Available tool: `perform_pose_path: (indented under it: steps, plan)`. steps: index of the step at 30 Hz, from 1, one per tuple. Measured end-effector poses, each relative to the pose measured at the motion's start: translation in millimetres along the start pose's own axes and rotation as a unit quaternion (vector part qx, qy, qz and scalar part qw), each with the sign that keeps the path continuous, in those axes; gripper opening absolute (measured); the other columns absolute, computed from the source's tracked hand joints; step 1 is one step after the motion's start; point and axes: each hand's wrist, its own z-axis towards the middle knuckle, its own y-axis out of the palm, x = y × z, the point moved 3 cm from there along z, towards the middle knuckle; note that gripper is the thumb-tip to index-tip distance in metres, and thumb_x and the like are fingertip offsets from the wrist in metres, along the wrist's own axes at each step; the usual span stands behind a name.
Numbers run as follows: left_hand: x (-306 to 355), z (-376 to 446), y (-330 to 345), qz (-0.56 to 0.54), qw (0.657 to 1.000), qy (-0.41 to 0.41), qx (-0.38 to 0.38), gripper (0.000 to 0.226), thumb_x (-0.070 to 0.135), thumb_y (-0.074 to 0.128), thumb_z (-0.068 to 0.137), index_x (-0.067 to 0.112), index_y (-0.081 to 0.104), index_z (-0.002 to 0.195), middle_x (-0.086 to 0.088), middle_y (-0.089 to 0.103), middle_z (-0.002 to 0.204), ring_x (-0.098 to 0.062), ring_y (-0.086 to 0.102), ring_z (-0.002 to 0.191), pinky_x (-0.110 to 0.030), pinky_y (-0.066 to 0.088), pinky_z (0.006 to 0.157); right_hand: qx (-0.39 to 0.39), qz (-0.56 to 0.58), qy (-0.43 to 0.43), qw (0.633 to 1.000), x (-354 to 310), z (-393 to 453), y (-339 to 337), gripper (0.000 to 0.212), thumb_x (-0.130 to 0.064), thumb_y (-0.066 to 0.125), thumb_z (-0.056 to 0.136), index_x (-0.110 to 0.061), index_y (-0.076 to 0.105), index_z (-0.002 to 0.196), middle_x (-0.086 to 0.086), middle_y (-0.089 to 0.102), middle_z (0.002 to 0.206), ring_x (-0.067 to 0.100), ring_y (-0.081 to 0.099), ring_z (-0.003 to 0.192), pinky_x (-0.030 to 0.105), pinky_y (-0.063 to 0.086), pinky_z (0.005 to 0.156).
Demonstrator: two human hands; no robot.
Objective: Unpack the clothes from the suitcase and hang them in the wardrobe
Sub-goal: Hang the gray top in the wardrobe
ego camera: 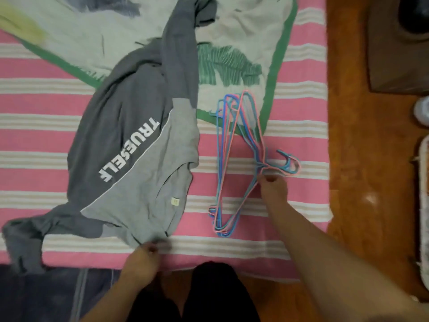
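Pink striped bedspread [46, 103] on bed; wooden floor [348, 112] beside.

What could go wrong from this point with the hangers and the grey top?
The right hand grips a tangled bundle of hangers near the hooks; lifting may bring several up together. The left hand holds only the hem of the grey sweatshirt, whose sleeve hangs over the bed edge and may drag.
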Motion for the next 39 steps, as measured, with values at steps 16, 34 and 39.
perform_pose_path:
  steps: [16, 34, 39]
  plan:
    - [35, 61, 18, 0.005, 0.993, -0.075, 0.093, 0.041, 0.015, 0.062, 0.092, 0.002, 0.047, 0.127, -0.027, 0.058, 0.127, -0.043, 0.055, 0.119, -0.046, 0.044, 0.097, 0.0, 0.037, -0.093, 0.995, 13, -57, -33, 0.02, 0.0, 0.044, 0.101, 0.0, 0.056, 0.085, 0.01, 0.062, 0.072, 0.007, 0.062, 0.047, 0.021, 0.05, 0.046]
    - [7, -92, -90, -0.046, 0.949, 0.216, 0.226, 0.026, 0.016, 0.056, 0.099, 0.023, 0.04, 0.08, -0.001, 0.056, 0.071, -0.024, 0.054, 0.067, -0.04, 0.043, 0.061, -0.265, -0.069, -0.016, 0.962, -85, -189, -3, 0.02, -0.003, 0.048, 0.094, -0.008, 0.063, 0.082, 0.005, 0.048, 0.059, 0.008, 0.033, 0.036, 0.015, 0.024, 0.034]
    - [-8, -96, -108, -0.065, 0.957, 0.181, 0.219, 0.024, 0.016, 0.051, 0.1, 0.021, 0.042, 0.08, -0.003, 0.062, 0.077, -0.019, 0.057, 0.069, -0.033, 0.039, 0.06, -0.372, 0.038, 0.093, 0.923, -91, -183, 0, 0.025, 0.002, 0.034, 0.097, -0.002, 0.058, 0.089, 0.0, 0.038, 0.043, 0.004, 0.017, 0.027, 0.009, 0.014, 0.032]
